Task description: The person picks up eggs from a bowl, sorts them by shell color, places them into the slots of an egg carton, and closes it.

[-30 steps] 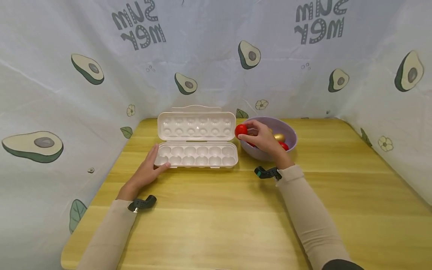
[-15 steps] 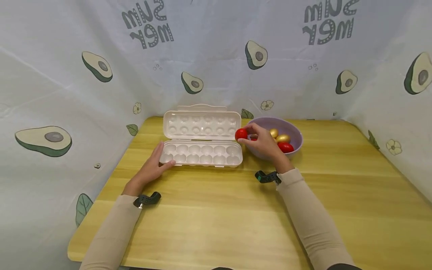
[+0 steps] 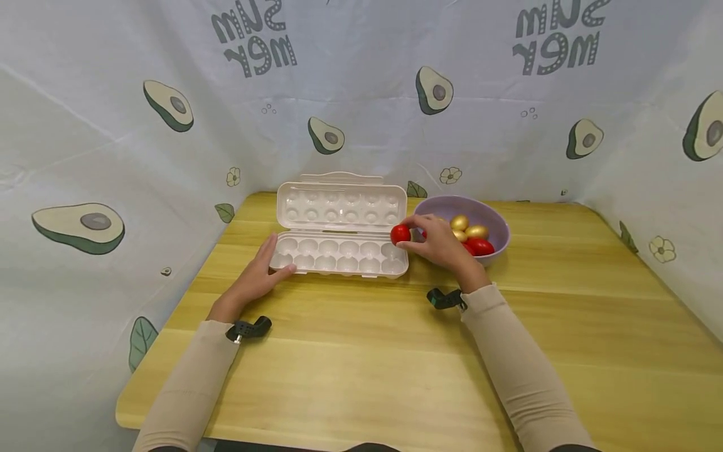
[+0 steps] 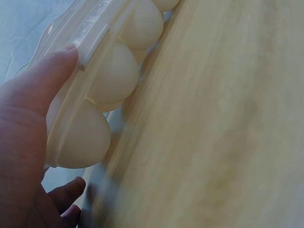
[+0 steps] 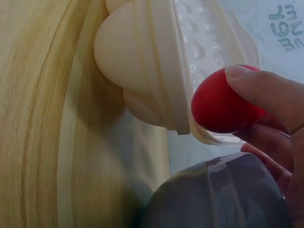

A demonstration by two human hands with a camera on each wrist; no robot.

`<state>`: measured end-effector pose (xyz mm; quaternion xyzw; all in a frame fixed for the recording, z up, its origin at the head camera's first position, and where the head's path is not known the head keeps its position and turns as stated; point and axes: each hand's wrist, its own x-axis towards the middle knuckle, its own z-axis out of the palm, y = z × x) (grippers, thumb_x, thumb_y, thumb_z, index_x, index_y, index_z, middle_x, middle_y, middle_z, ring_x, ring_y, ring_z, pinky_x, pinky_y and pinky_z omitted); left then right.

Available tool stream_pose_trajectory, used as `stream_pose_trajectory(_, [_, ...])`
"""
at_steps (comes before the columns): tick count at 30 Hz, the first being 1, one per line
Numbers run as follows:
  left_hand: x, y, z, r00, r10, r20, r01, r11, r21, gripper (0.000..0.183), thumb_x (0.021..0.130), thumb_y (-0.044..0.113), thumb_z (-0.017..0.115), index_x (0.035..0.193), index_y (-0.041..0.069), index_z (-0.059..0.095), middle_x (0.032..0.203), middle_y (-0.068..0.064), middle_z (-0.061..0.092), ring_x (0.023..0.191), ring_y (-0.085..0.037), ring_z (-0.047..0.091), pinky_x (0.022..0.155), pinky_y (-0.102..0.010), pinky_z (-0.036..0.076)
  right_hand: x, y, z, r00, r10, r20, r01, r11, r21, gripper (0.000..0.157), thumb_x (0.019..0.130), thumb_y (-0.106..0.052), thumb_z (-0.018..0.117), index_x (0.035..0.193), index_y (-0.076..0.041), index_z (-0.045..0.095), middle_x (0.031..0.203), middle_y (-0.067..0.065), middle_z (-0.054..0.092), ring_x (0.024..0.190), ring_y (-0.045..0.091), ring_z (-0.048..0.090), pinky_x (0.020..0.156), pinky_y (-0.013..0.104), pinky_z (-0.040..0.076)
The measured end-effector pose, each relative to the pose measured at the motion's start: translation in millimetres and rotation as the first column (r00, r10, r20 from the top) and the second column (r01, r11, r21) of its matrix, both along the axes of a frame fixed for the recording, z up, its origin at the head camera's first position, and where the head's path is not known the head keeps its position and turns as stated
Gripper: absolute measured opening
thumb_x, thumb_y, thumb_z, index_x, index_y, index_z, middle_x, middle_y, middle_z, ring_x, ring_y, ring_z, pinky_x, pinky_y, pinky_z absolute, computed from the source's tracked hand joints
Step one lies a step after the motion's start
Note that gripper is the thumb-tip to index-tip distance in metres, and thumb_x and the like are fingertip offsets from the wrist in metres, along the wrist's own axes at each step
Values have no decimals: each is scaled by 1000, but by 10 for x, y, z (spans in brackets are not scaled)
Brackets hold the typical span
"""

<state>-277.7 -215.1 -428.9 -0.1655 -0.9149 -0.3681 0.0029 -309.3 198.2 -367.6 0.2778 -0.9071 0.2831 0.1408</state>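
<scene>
My right hand [image 3: 440,242] pinches a red egg [image 3: 400,234] between thumb and fingers, over the right end of a white plastic egg box [image 3: 343,274]. In the right wrist view the egg [image 5: 225,102] is held at the box's end, above the lavender bowl [image 5: 190,199]. The box lies with its lid [image 3: 341,220] folded back, and its wells hold no eggs. At the left end my left hand [image 3: 254,279] holds the box, thumb on the front rim and fingers along the side. The left wrist view shows that thumb [image 4: 52,71] pressed by the front latch.
Right of the egg box stands the lavender bowl [image 3: 498,220], holding several gold eggs [image 3: 459,222] and red eggs [image 3: 481,246]. Wooden tabletop [image 3: 350,358] stretches in front of both. A white curtain [image 3: 373,75] printed with avocados hangs behind and at the sides.
My right hand has carried the red egg from the bowl's left edge leftward and nearer, over the box's right end. The left hand keeps its place on the box; the head view has shifted slightly.
</scene>
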Motion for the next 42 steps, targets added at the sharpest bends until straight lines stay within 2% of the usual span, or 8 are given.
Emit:
stream_pose_trajectory(6, [11, 10, 0, 1000, 1, -2, -1, 1000, -12, 97, 92, 52, 58, 155, 7, 0, 162, -8, -4, 147, -30, 2, 116, -54, 9, 27, -18, -6, 999, -28, 20, 26, 996, 84, 45, 79, -34, 80, 115, -9, 66, 108, 10, 68, 116, 33, 48, 104, 55, 24])
stream_pose_trajectory(14, [31, 17, 20, 1000, 3, -5, -3, 1000, -10, 96, 92, 51, 58, 155, 8, -1, 162, -9, -4, 147, -31, 2, 116, -54, 8, 54, -60, 2, 997, -62, 36, 56, 985, 164, 48, 78, -41, 79, 114, -11, 67, 108, 7, 69, 125, 32, 42, 108, 59, 17])
stream_pose_trajectory(20, [42, 23, 42, 1000, 5, -9, -5, 1000, -15, 95, 93, 50, 58, 155, 7, 0, 162, -11, -3, 147, -32, 3, 116, -54, 9, 70, -97, 5, 996, -91, 12, 86, 974, 210, 48, 78, -43, 78, 112, -11, 68, 110, 8, 68, 126, 32, 42, 108, 59, 18])
stream_pose_trajectory(27, [39, 25, 38, 1000, -3, -16, 3, 1000, -21, 95, 93, 49, 58, 155, 6, 0, 162, -12, -3, 147, -32, 3, 116, -55, 10, 87, -110, -5, 993, -110, -37, 116, 959, 259, 48, 76, -45, 80, 110, -12, 70, 120, 15, 63, 126, 32, 43, 105, 59, 22])
stream_pose_trajectory(36, [20, 15, 18, 1000, -2, -18, 2, 1000, -23, 96, 93, 50, 58, 155, 6, 0, 162, -11, -4, 147, -33, 3, 115, -56, 9, 85, -132, -22, 987, -126, -96, 150, 939, 310, 49, 75, -48, 79, 108, -13, 70, 121, 15, 63, 125, 32, 44, 103, 57, 27])
stream_pose_trajectory(42, [19, 23, 20, 1000, 1, -14, -1, 1000, -19, 96, 93, 52, 57, 155, 7, 0, 162, -10, -3, 147, -31, 2, 116, -54, 9, 90, -131, -28, 987, -128, -94, 152, 934, 322, 50, 76, -46, 79, 111, -11, 71, 119, 15, 64, 126, 32, 43, 100, 57, 28])
